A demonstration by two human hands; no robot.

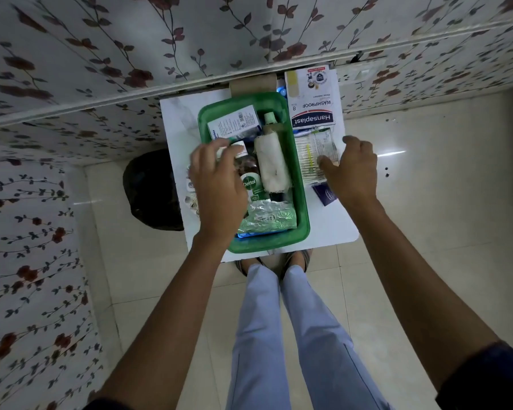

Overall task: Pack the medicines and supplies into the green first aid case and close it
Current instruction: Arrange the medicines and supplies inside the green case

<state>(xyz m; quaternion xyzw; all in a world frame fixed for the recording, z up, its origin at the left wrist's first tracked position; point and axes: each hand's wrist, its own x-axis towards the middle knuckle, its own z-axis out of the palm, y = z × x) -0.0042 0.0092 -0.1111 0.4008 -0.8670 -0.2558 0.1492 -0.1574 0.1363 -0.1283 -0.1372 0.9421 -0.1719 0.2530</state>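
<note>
We find the case [301, 184] part-filled and unclosed; plasters [313, 96] remain on the desk [178, 113]; left hand [216, 184] pinches a bottle [243, 161], right hand [353, 170] spread.

Person seen from above, standing. Both forearms bare; dark navy sleeve cuffs [486, 377] pushed up near the elbows, the right one plainly visible at the frame's lower corner, the left only as a dark edge. Left hand [216, 184] and right hand [353, 170] bare, without gloves. Pale blue-grey trousers [279, 335], straight-legged. Striped grey-brown slippers [296, 257] on the feet.
</note>
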